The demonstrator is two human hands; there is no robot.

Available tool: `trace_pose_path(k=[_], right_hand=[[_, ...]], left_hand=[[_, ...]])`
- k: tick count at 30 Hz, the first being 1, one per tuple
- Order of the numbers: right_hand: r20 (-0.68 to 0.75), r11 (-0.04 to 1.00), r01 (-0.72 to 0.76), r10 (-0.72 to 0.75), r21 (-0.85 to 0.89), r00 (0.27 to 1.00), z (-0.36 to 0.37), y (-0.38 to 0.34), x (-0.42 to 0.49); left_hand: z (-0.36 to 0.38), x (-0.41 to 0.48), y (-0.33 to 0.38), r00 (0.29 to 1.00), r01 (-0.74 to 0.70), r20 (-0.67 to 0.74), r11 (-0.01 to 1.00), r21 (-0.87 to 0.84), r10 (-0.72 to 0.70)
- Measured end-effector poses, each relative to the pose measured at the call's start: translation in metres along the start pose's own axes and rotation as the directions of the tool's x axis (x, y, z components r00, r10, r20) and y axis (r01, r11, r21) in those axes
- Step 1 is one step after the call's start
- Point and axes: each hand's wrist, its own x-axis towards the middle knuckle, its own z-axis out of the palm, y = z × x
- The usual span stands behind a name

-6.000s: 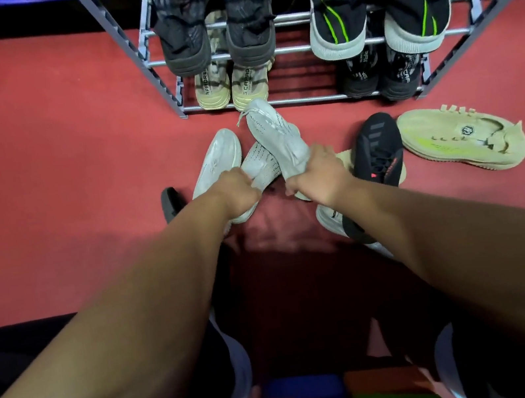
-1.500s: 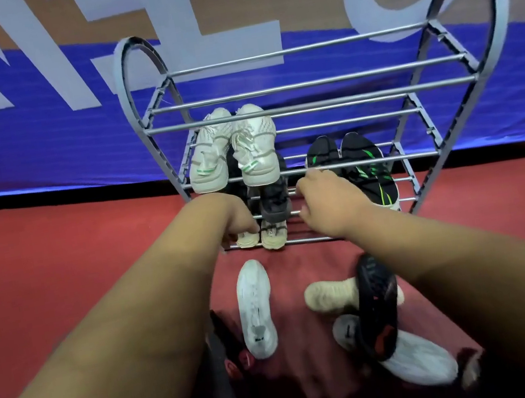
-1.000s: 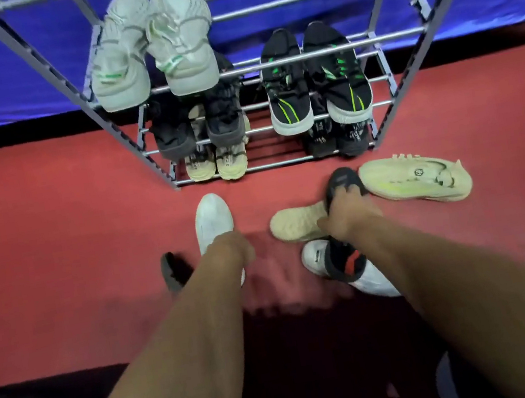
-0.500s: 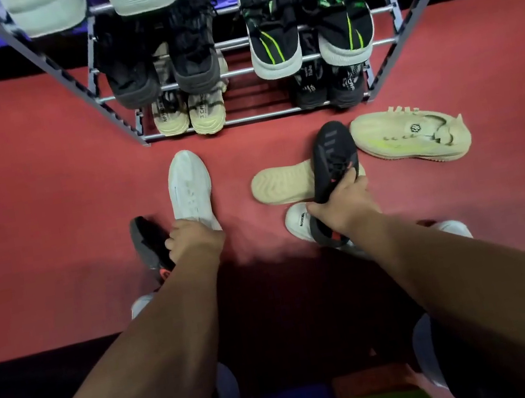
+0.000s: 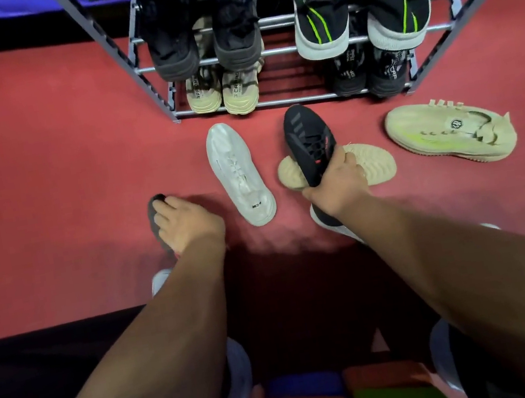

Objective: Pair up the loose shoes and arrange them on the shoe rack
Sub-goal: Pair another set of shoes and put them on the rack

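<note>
Left hand is on a black shoe lying on the red floor, fingers curled over its upper. White shoe lies just beside. Right hand: fingers clamped round second black shoe, toe toward shoe rack, over upturned tan shoe. Other tan shoe on its side, far right.
</note>
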Motion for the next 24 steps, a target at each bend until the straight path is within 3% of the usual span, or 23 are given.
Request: trace_pose_path(k=[3, 7, 10, 12, 17, 24], right_hand=[[-0.017, 0.998, -0.021, 0.02, -0.06, 1.0, 0.005, -0.001, -0.001], [-0.016, 0.995, -0.013, 0.012, -0.096, 1.0, 0.007, 0.0, -0.002], [-0.004, 0.994, -0.006, 0.005, -0.107, 1.0, 0.007, -0.001, -0.002], [-0.005, 0.993, -0.003, 0.003, -0.121, 1.0, 0.007, -0.001, -0.002], [-0.009, 0.99, -0.007, 0.005, -0.138, 1.0, 0.008, -0.004, -0.001], [-0.03, 0.995, -0.022, 0.02, -0.092, 0.999, 0.009, -0.004, 0.001]], left_hand=[[-0.004, 0.012, -0.011, 0.985, 0.17, 0.045, 0.985, -0.011, -0.169], [-0.007, 0.025, -0.036, 0.97, 0.242, -0.04, 0.962, 0.124, -0.239], [-0.011, 0.04, -0.051, 0.866, 0.464, 0.163, 0.881, 0.089, -0.473], [-0.011, 0.041, -0.058, 0.808, 0.523, 0.319, 0.852, -0.003, -0.495], [-0.012, 0.025, -0.041, 0.951, 0.274, 0.202, 0.942, -0.192, -0.236], [-0.037, 0.023, 0.029, 0.987, -0.12, 0.034, 0.864, -0.489, 0.156]])
